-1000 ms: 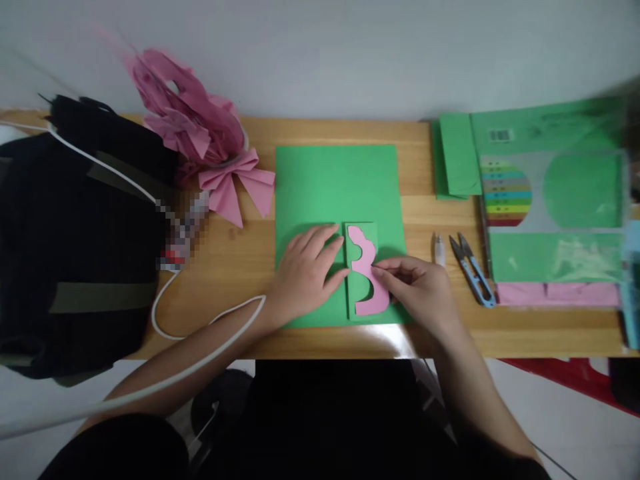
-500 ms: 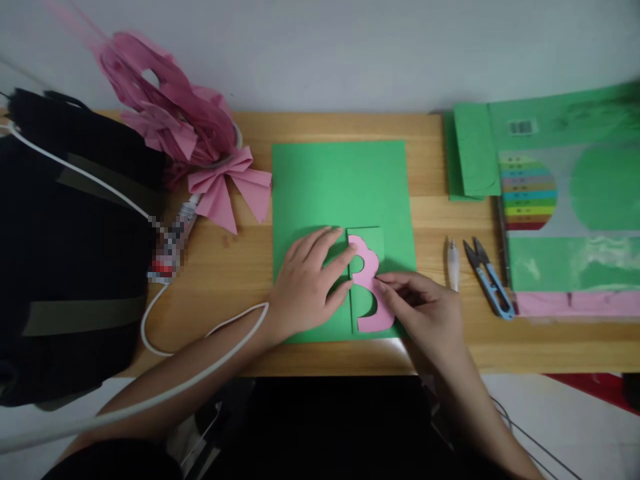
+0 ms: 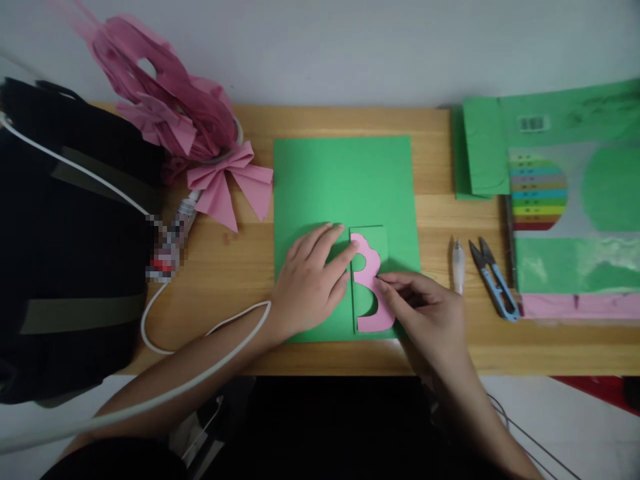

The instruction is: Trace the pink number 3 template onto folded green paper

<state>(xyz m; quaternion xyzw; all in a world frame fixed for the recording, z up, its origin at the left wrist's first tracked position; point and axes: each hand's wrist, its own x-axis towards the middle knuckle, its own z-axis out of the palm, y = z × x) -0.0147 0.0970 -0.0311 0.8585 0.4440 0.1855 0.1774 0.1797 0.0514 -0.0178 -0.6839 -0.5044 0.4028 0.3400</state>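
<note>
A pink paper cutout with curved edges [image 3: 369, 265] lies on a narrow green paper piece [image 3: 375, 233]. Beneath that is a large green paper sheet [image 3: 340, 173] on the desk. My left hand [image 3: 313, 280] rests on the sheet with its fingers apart, the index fingertip touching the cutout's upper left edge. On the other side, my right hand [image 3: 430, 310] pinches the cutout's right edge between thumb and index finger. The other right fingers curl under and are partly hidden.
A white pen [image 3: 458, 267] and blue-handled thread snips [image 3: 495, 280] lie to the right, beside a pack of coloured paper [image 3: 545, 260] and folded green paper [image 3: 485, 147]. Pink paper bows [image 3: 230, 180], a glue tube [image 3: 175, 237], a black bag [image 3: 75, 267] and a white cable [image 3: 200, 387] are left.
Both hands stay nearly where they were, still on the pink cutout. The whole view has shifted slightly, with objects at the right appearing a little farther right.
</note>
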